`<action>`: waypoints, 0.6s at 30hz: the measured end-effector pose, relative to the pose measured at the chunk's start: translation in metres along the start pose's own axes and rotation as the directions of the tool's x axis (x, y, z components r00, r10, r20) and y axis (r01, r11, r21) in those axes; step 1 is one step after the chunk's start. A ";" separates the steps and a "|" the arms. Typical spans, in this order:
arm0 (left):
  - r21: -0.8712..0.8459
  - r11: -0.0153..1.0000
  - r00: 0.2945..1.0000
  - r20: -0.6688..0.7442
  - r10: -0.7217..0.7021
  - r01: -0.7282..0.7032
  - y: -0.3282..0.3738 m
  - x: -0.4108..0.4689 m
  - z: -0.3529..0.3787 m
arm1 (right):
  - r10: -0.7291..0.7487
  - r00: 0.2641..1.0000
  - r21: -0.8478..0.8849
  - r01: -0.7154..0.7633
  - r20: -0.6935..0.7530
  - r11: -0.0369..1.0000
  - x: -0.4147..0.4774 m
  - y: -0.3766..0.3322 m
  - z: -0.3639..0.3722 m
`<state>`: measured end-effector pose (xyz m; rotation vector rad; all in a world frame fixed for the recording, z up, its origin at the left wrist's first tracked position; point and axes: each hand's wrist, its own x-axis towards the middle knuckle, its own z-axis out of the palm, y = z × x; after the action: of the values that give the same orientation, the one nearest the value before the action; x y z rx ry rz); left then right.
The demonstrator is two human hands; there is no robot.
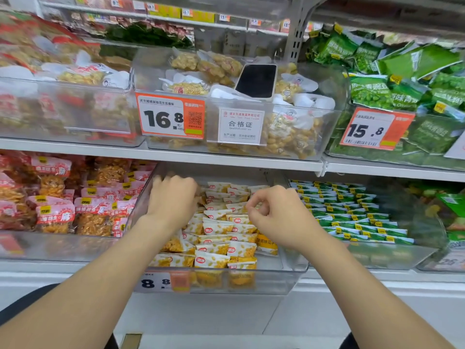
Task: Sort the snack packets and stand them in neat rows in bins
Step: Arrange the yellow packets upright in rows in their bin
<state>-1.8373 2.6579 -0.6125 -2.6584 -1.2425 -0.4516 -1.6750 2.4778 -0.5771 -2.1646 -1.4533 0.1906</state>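
Snack packets [216, 230] fill bin [276, 278] under left hand [173, 197], right hand [273, 214]; curled fingers' [259, 207] grip unclear.

This is looking like a shop, in a snack aisle. White metal shelves [176, 153] are running across the view in tiers and carrying clear plastic bins [289, 278]. The bins are holding many identical sealed goods: yellow-and-white packets [221, 233], green packets [402, 91] and red-and-pink packets [55, 215]. Orange price tags are hanging on the bin fronts, reading 16.8 [171, 118], 15.8 [375, 129] and 8.8 [161, 282]. A white certificate card [241, 125] is sitting beside the first. Smaller labels [163, 11] are lining the top shelf edge.
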 end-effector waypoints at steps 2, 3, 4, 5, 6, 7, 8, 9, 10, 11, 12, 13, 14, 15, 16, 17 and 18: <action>-0.146 0.989 0.995 -0.092 -0.032 0.018 -0.005 0.002 0.000 | 0.001 1.000 0.006 -0.001 0.012 1.000 0.003 -0.005 0.003; -0.278 0.960 0.990 -0.119 -0.070 0.035 -0.005 0.002 -0.001 | -0.002 1.000 0.013 0.002 0.009 1.000 0.004 -0.007 0.006; -0.407 0.912 0.985 -0.137 -0.108 0.044 -0.005 0.001 -0.003 | -0.007 1.000 0.015 0.007 0.005 1.000 0.006 -0.008 0.007; -0.505 0.862 0.978 -0.150 -0.144 0.049 -0.003 0.000 -0.004 | -0.023 1.000 0.020 0.024 -0.005 1.000 0.007 -0.010 0.009; -0.579 0.813 0.974 -0.149 -0.169 0.053 -0.001 -0.002 -0.006 | -0.035 0.999 0.022 0.035 -0.018 0.999 0.008 -0.012 0.011; -0.649 0.759 0.976 -0.133 -0.174 0.047 0.001 -0.004 -0.008 | -0.046 0.998 0.036 0.047 -0.036 0.998 0.009 -0.014 0.012; -0.717 0.696 0.983 -0.097 -0.157 0.040 0.005 -0.007 -0.011 | -0.042 0.998 0.064 0.045 -0.045 0.997 0.010 -0.017 0.012; -0.780 0.625 0.992 -0.044 -0.117 0.039 0.009 -0.010 -0.014 | -0.031 0.998 0.101 0.036 -0.052 0.994 0.010 -0.019 0.012; -0.830 0.555 0.998 0.019 -0.064 0.051 0.013 -0.014 -0.018 | -0.011 0.999 0.136 0.017 -0.045 0.991 0.010 -0.021 0.011; -0.871 0.487 0.997 0.070 -0.013 0.068 0.017 -0.017 -0.022 | 0.003 1.000 0.173 0.002 -0.028 0.985 0.011 -0.022 0.009; -0.898 0.432 0.994 0.107 0.025 0.086 0.020 -0.020 -0.025 | 0.007 1.000 0.211 -0.007 -0.001 0.977 0.011 -0.022 0.007; -0.919 0.381 0.990 0.130 0.057 0.099 0.022 -0.023 -0.029 | 0.006 1.000 0.254 -0.013 0.029 0.967 0.011 -0.021 0.006; -0.935 0.335 0.985 0.150 0.088 0.113 0.024 -0.025 -0.032 | 0.012 0.998 0.300 -0.028 0.057 0.953 0.011 -0.020 0.004; -0.946 0.298 0.979 0.166 0.121 0.124 0.024 -0.026 -0.036 | 0.022 0.997 0.351 -0.049 0.079 0.935 0.010 -0.019 0.002; -0.951 0.282 0.971 0.177 0.160 0.127 0.024 -0.027 -0.038 | 0.040 0.995 0.384 -0.074 0.094 0.920 0.010 -0.017 0.001; -0.952 0.277 0.961 0.191 0.199 0.132 0.023 -0.027 -0.040 | 0.058 0.993 0.409 -0.096 0.104 0.907 0.009 -0.015 -0.001; -0.949 0.283 0.949 0.210 0.235 0.139 0.022 -0.027 -0.040 | 0.073 0.991 0.429 -0.115 0.113 0.896 0.007 -0.013 -0.004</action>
<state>-1.8448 2.6126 -0.5845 -3.9427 -1.1156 -1.1290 -1.6814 2.4871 -0.5659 -1.8738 -1.2126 0.6019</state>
